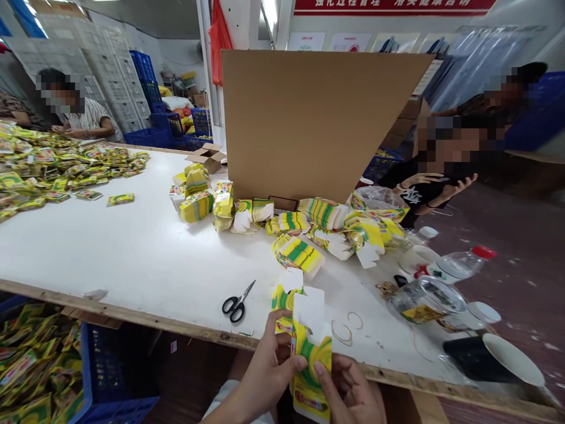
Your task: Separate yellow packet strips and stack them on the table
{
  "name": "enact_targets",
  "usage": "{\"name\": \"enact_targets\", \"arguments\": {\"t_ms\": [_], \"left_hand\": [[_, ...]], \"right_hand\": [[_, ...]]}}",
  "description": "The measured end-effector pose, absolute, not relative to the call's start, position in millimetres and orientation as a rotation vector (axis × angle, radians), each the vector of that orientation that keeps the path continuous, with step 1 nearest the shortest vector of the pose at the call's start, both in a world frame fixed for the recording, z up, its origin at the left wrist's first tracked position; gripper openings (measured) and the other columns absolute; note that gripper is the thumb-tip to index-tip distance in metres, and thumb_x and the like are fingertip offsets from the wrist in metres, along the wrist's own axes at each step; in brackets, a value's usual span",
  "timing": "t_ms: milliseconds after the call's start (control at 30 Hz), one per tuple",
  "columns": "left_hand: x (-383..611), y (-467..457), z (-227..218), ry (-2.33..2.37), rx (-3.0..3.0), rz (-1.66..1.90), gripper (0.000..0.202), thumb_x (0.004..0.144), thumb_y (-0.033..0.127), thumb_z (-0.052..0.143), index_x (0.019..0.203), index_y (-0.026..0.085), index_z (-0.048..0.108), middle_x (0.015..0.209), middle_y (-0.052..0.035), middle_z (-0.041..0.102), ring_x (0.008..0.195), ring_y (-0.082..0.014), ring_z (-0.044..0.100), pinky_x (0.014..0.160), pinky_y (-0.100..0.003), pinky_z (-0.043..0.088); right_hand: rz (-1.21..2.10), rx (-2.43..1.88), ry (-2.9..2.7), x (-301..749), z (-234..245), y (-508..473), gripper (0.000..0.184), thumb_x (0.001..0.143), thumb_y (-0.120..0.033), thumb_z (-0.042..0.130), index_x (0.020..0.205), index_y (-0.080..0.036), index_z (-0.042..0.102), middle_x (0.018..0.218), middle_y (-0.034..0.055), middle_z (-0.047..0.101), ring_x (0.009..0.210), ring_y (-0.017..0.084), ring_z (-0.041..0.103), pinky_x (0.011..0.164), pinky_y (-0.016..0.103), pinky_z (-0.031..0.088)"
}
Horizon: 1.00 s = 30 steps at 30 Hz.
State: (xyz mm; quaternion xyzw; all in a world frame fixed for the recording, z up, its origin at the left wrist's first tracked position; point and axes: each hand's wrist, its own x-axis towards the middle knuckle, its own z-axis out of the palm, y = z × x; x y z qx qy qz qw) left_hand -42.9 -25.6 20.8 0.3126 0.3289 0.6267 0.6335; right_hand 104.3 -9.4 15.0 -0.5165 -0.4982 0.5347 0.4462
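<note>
Both my hands are at the near edge of the white table, holding a flat yellow-and-green printed carton upright. My left hand grips its left side, thumb across the front. My right hand pinches the lower right side, fingers closed on it. A white tab sticks up at the carton's top. A second flat carton lies just behind it. Bundles of the same cartons lie in a row further back.
Black-handled scissors and rubber bands lie near the front edge. Bottles and a clear jar crowd the right end. A cardboard panel stands at the back. A blue crate of packets sits under the table. Other people sit around.
</note>
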Motion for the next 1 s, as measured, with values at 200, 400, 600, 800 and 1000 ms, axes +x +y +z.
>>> {"name": "enact_targets", "arguments": {"t_ms": [200, 400, 600, 800, 1000], "left_hand": [[-60, -29, 29, 0.732, 0.787, 1.279, 0.056, 0.077, 0.028, 0.077, 0.126, 0.022, 0.050, 0.087, -0.0042, 0.068, 0.078, -0.0166, 0.065, 0.071, -0.025, 0.048], [-61, -33, 32, 0.589, 0.720, 1.145, 0.049, 0.072, 0.025, 0.081, 0.113, 0.024, 0.054, 0.089, -0.0025, 0.070, 0.073, -0.0140, 0.066, 0.065, -0.021, 0.048], [-64, -33, 31, 0.660, 0.728, 1.082, 0.067, 0.074, 0.028, 0.079, 0.132, 0.026, 0.045, 0.096, -0.0058, 0.071, 0.079, -0.0180, 0.069, 0.071, -0.026, 0.051], [-64, -30, 29, 0.873, 0.892, 1.148, 0.048, 0.079, 0.028, 0.073, 0.124, 0.020, 0.057, 0.096, -0.0073, 0.072, 0.086, -0.0219, 0.067, 0.078, -0.031, 0.051], [-64, -34, 33, 0.838, 0.932, 1.108, 0.048, 0.085, 0.024, 0.065, 0.131, 0.023, 0.053, 0.114, -0.0088, 0.070, 0.103, -0.0230, 0.064, 0.093, -0.035, 0.047]], "right_hand": [[1.330, -1.165, -1.351, 111, 29, -6, 0.052, 0.079, -0.046, 0.071, 0.125, -0.024, 0.060, 0.101, 0.0102, 0.074, 0.090, 0.026, 0.071, 0.078, 0.032, 0.058], [1.213, -1.102, -1.493, 113, 54, 0, 0.023, 0.083, -0.044, 0.066, 0.079, -0.022, 0.069, 0.069, 0.0021, 0.066, 0.062, 0.017, 0.062, 0.055, 0.021, 0.051], [1.108, -1.173, -1.423, 112, 54, 4, 0.021, 0.081, -0.041, 0.070, 0.087, -0.022, 0.066, 0.078, 0.0041, 0.069, 0.073, 0.020, 0.065, 0.066, 0.025, 0.053], [1.365, -1.237, -1.420, 120, 58, 8, 0.040, 0.083, -0.045, 0.064, 0.113, -0.019, 0.066, 0.067, -0.0003, 0.061, 0.066, 0.018, 0.060, 0.064, 0.027, 0.050], [1.100, -1.381, -1.738, 110, 60, 5, 0.028, 0.080, -0.027, 0.063, 0.106, -0.020, 0.069, 0.057, -0.0066, 0.045, 0.051, 0.012, 0.043, 0.049, 0.021, 0.034]]}}
